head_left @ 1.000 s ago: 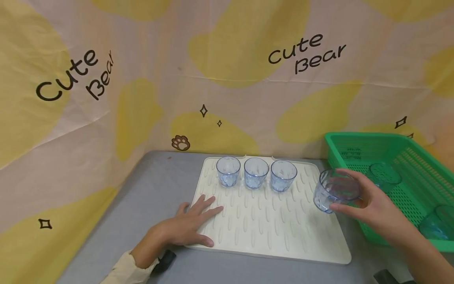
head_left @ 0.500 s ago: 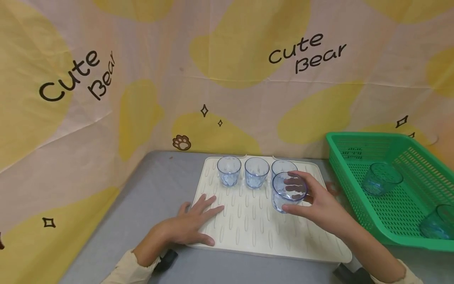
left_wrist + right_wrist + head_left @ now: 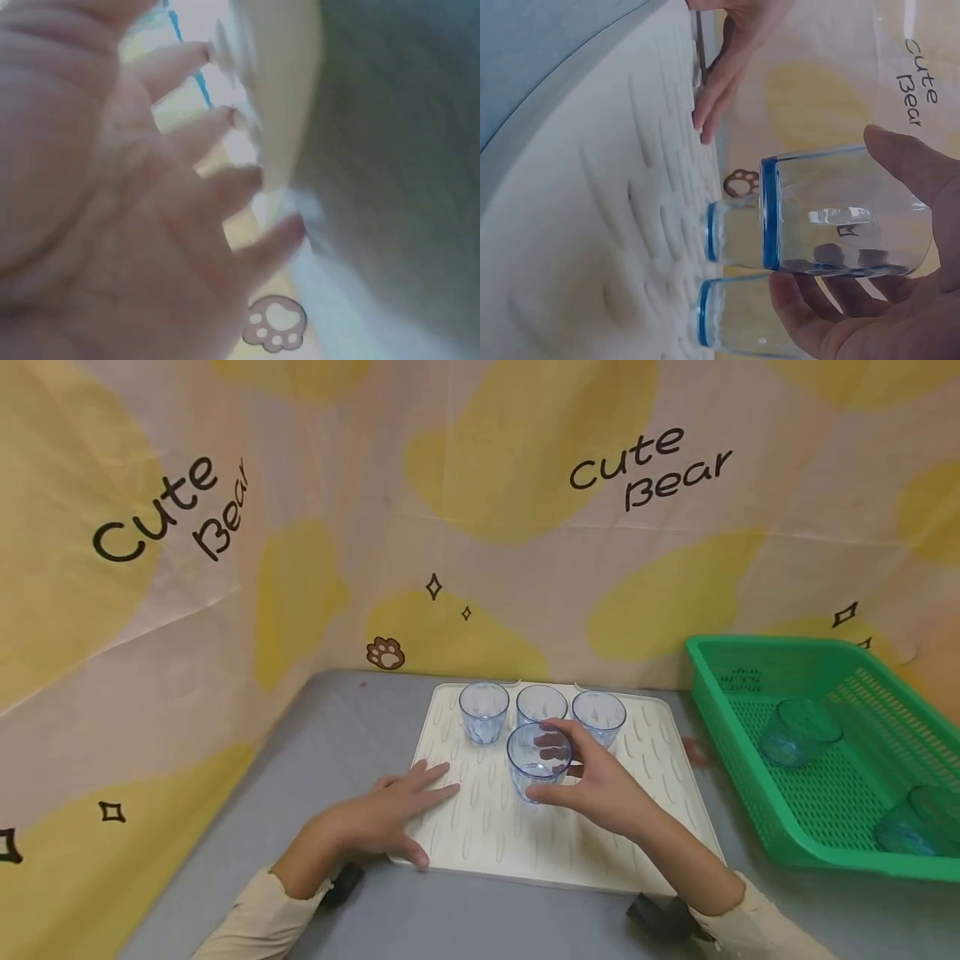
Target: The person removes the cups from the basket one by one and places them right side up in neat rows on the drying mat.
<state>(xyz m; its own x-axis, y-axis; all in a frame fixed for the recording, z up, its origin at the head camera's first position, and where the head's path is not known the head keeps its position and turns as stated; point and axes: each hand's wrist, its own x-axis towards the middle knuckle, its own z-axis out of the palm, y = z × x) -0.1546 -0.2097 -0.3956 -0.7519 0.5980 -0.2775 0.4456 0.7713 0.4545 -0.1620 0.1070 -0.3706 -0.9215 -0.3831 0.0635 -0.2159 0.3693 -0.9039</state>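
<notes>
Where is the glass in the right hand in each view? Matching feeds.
Head: the glass is right of and below centre, in the right hand.
Left wrist: not identifiable; blue edges behind the left hand can't be matched to it.
Right wrist: the glass shows sideways, right of centre.
Shared landmark: brown paw print, in all three.

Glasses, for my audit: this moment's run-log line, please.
right hand: holds glass over mat; left hand: on mat; mat: three glasses; basket: two glasses

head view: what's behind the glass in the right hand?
The middle back glass, on the white mat; its rim and upper wall show. Its lower part can't be made out, covered by the held glass and right hand.
</notes>
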